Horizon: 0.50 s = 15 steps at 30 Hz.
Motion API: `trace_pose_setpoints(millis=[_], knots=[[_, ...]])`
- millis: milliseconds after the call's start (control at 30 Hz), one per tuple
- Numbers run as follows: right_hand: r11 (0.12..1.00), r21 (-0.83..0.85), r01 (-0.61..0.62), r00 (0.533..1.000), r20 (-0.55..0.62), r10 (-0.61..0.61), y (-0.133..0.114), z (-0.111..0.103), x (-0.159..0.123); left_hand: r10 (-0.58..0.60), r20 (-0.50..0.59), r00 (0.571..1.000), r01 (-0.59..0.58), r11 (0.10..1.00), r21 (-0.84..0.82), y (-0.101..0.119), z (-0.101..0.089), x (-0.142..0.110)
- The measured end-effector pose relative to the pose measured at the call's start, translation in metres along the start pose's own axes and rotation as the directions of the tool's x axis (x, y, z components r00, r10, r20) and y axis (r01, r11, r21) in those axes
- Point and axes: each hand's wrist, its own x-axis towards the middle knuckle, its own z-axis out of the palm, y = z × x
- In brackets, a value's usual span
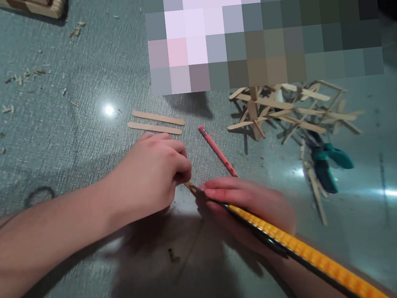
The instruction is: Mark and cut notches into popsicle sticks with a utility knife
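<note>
My left hand (pixel 158 171) is closed over a thin piece of wood, probably a craft stick (pixel 189 186), of which only a small end shows. Lower right of it, my right hand (pixel 249 205) is closed on a long, thin tool (pixel 291 240), yellow and ribbed with a black edge. The tool's dark, narrow front end meets the wood between the two hands; its exact kind is unclear. Just beyond my left hand lie two loose craft sticks (pixel 158 118), side by side. A red pencil (pixel 218 152) with a pink eraser rests beyond my right fingers.
An open framework of joined craft sticks (pixel 286 107) stands at the back right. Teal-handled pliers or cutters (pixel 324 165) lie beside stick scraps (pixel 315 189). Wood shavings (pixel 28 75) are scattered at left. A bundle of sticks (pixel 40 7) sits at the top left. A pixelated block hides the upper right.
</note>
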Motion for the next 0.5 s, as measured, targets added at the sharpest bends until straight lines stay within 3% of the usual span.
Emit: trace_pose_setpoints(millis=[500], knots=[[0.997,-0.077,0.011,1.0,-0.001,-0.011,-0.0054,0.0013,-0.0012,0.036,-0.009,0.999,-0.036,0.999,0.019,-0.0025,0.0035,0.0011]])
